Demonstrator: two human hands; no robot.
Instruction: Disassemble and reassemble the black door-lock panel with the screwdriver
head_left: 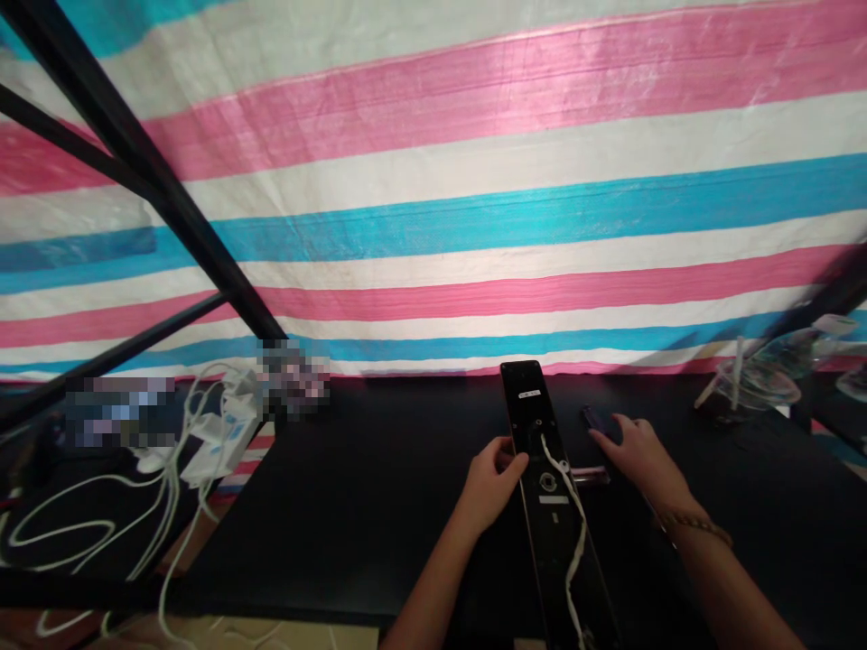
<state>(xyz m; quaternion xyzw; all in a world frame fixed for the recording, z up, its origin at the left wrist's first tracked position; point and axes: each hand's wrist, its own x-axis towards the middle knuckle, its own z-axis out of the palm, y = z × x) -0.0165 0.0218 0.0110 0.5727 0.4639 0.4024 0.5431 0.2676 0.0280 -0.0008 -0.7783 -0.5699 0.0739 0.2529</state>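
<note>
A long black door lock panel (559, 533) lies on the black tabletop with its back side up, pointing away from me. A white cable (577, 533) runs along it from a hole near its far part. From under its right edge a shiny pinkish lever handle (591, 476) sticks out. My left hand (493, 477) grips the panel's left edge, thumb on top and fingers at the side. To the right of the panel, my right hand (642, 451) has its thumb and fingers closed around a small dark oblong piece (596, 421), whose kind I cannot make out.
At the left, white cables (166, 487) and a white power strip (220, 442) lie on another black surface. Clear plastic wrapping (759, 375) sits at the far right. A black metal frame (145, 171) and a striped tarp (474, 199) rise behind the table (358, 487).
</note>
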